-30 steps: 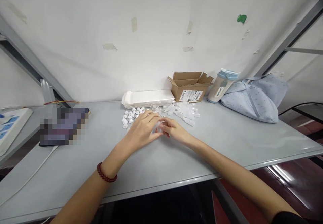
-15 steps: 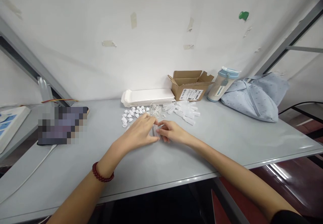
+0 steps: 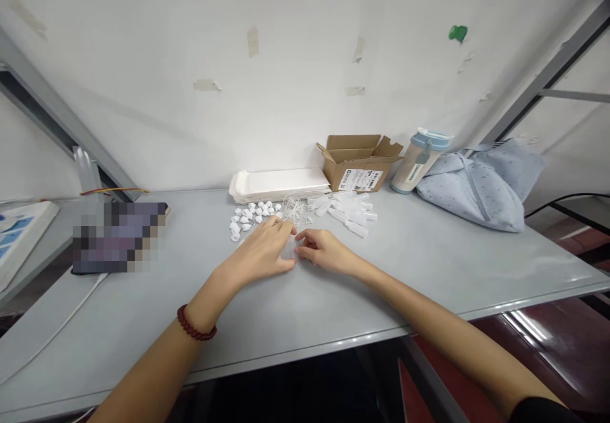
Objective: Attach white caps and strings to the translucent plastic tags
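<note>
Left hand point(image 3: 260, 253) is lying curled over a small clear plastic piece point(image 3: 288, 249) on the desk point(image 3: 305, 308) – fingertips touching it, grip impossible to tell. Right hand point(image 3: 324, 250) is half open, fingers reaching toward that piece, holding nothing visible. Just beyond, small white plastic bits point(image 3: 248, 216), thin white loops point(image 3: 292, 210) and clear plastic caps point(image 3: 350, 214) are lying in heaps – farther back, a stack of white paper trays point(image 3: 279, 185), a cardboard box point(image 3: 357, 164), a tumbler point(image 3: 419, 161) and a pale blue bag point(image 3: 471, 189) are sitting against the wall.

a taped white wall point(image 3: 143, 93) behind a grey desk point(image 3: 381, 283).
</note>
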The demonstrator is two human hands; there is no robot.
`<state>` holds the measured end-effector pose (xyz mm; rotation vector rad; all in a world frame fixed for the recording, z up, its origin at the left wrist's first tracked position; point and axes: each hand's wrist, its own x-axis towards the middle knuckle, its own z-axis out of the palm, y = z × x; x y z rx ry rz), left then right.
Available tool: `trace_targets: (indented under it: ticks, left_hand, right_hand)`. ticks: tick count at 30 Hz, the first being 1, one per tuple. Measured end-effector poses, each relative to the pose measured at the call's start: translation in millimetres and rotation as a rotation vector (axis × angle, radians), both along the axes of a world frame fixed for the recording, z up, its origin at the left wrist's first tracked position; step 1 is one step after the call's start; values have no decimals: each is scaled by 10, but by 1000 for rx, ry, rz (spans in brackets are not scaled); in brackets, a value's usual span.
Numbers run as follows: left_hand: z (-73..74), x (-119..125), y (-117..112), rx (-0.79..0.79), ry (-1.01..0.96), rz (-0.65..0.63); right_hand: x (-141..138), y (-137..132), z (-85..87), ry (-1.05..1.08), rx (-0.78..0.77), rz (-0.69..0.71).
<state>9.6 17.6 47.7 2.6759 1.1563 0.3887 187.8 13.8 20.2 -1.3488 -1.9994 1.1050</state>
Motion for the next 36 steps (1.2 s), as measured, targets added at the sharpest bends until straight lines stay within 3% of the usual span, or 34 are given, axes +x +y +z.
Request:
trace_targets:
  ticks: [31, 36]
  left_hand:
    - [-20, -31, 7, -79, 64, 24]
    - [-29, -49, 25, -128, 34, 35]
  right_hand:
    - [24, 26, 4, -24, 3, 12]
    - [117, 130, 5, -76, 126, -56]
